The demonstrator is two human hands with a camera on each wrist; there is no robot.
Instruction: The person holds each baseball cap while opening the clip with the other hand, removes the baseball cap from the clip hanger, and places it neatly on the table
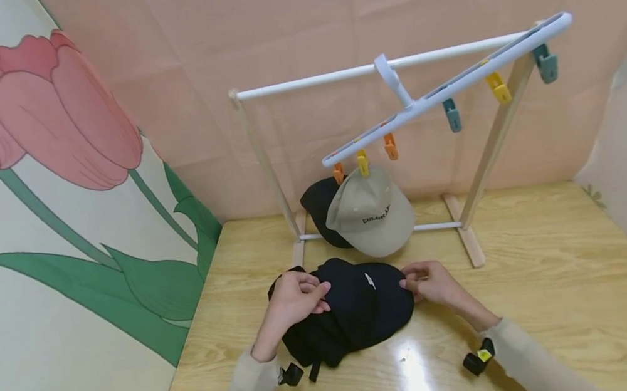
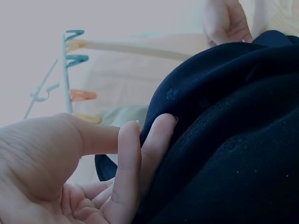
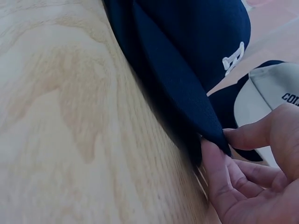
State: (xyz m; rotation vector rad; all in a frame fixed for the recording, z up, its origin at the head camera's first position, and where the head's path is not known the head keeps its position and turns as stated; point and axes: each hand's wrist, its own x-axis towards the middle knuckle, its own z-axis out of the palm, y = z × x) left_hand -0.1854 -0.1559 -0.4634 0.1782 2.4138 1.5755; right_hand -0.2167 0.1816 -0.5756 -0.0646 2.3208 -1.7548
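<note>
A navy cap (image 1: 352, 302) with a small white logo lies on the table, its brim pointing right. My right hand (image 1: 428, 282) pinches the brim's edge between thumb and fingers, and the right wrist view shows the brim (image 3: 175, 88) close above the wood. My left hand (image 1: 299, 297) pinches the rear part of the cap; in the left wrist view its fingers (image 2: 156, 140) lie against the dark fabric. More black fabric (image 1: 316, 337) with a strap end spreads under and beside the cap; whether it is a separate cap I cannot tell.
A rack with a white rod (image 1: 308, 81) stands behind. From it hangs a tilted hanger (image 1: 450, 88) with colored clips, including a yellow clip (image 1: 498, 87). A beige cap (image 1: 374, 215) and a black cap (image 1: 317, 204) hang at its lower left end.
</note>
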